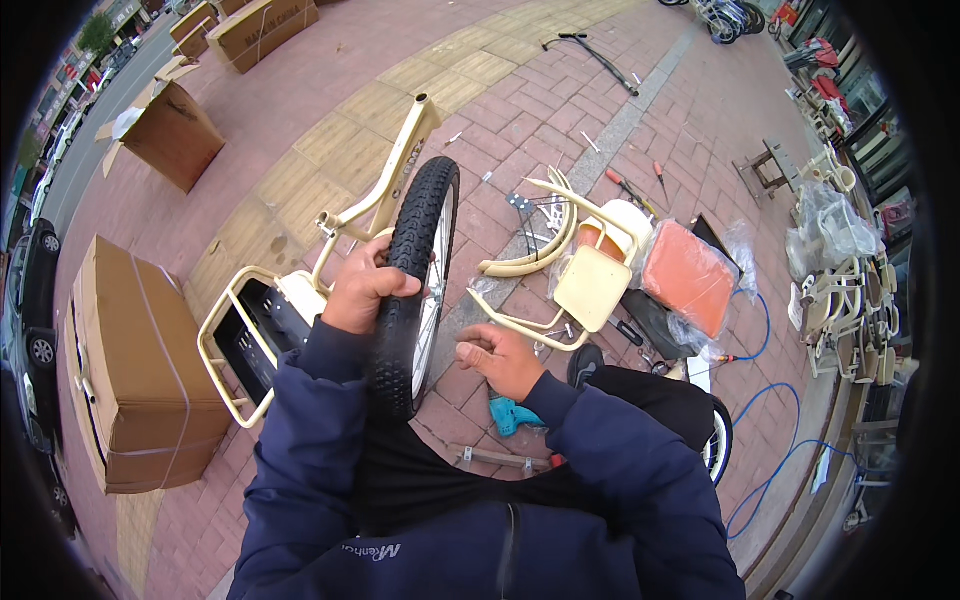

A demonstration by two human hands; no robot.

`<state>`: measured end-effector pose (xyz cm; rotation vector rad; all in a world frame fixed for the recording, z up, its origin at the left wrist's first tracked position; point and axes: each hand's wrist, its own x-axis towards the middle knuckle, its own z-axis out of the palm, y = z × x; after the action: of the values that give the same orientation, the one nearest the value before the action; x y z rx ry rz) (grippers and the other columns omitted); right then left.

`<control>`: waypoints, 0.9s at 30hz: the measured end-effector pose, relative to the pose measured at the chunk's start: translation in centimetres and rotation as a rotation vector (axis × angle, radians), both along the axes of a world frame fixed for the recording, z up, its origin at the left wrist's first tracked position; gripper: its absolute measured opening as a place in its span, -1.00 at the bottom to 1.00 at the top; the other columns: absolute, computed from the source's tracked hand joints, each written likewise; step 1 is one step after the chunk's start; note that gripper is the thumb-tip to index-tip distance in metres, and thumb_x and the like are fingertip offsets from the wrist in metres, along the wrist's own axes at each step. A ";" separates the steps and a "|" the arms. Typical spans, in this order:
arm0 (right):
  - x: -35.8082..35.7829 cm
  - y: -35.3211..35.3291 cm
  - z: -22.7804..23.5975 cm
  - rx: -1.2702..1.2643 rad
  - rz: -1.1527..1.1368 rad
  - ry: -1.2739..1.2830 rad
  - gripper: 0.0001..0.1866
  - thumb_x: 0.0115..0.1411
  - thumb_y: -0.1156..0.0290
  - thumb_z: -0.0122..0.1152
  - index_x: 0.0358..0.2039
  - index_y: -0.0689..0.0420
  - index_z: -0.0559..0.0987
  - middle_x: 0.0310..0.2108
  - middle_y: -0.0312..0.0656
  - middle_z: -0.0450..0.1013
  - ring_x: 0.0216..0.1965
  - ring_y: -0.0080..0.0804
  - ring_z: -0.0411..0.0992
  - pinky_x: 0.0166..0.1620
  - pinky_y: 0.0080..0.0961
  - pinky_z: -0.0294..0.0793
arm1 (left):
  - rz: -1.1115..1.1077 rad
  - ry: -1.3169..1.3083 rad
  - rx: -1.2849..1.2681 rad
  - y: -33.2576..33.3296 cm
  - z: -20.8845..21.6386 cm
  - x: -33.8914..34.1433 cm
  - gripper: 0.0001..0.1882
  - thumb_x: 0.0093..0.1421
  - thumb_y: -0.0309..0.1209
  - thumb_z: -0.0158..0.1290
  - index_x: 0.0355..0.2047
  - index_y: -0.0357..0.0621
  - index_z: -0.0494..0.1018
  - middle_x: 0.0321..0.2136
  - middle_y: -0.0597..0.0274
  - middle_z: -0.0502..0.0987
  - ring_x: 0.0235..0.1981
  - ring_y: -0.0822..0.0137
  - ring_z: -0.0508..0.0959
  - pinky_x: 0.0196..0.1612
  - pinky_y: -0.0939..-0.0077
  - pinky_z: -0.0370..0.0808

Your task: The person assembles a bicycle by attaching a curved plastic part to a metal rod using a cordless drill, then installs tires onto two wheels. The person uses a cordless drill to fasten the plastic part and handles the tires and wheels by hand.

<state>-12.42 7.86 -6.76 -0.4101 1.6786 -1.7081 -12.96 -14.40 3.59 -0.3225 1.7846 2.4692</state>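
In the head view, the person sits bent over a black-tyred wheel [425, 215], which stands upright just left of centre, its tread edge toward us and its lower rim down by the dark trousers [645, 405]. The left hand [362, 288] is clamped on the tyre's left side, thumb across the tread, the other fingers partly hidden. The right hand [505, 362] hangs a little right of the wheel, fingers loosely curled; I can't tell from here whether they pinch anything.

A narrow strip of brick paving [462, 400] shows between that hand and the tyre, so the right side has some room to move. On the other side it is tight: a cream bicycle frame [404, 158] crowds the wheel's left edge, and its black-panelled end [262, 328] reaches out past the left forearm. Beyond, a big carton [150, 390] fills the lower left.

Below the right hand a teal drill [514, 416] lies partly behind the sleeve. Right of centre, things bunch together: curved cream mudguards [528, 266], a cream panel [594, 288] on bent tubing, and an orange cushion [688, 278] in clear wrap. A blue hose [799, 405] loops toward the right edge, near a heap of cream parts [845, 320]. The widest open paving runs across the upper middle, between a standing carton [175, 135] at upper left and a black pump [605, 66].
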 end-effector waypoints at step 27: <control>6.0 -6.2 -8.8 -0.076 0.167 -0.460 -0.62 0.29 0.37 -0.06 0.07 0.20 0.48 -0.07 -0.18 0.48 -0.30 -0.41 0.54 -0.39 -0.55 0.51 | 0.065 -0.219 -1.004 0.5 -8.7 6.4 -0.52 0.01 -0.19 0.34 -0.29 -0.37 0.44 -0.46 0.17 0.55 -0.46 0.41 0.52 -0.36 0.50 0.48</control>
<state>-6.38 1.62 -15.61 -0.1671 1.2166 -1.5979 -6.61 -13.87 -5.12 -0.6605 2.7499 1.2772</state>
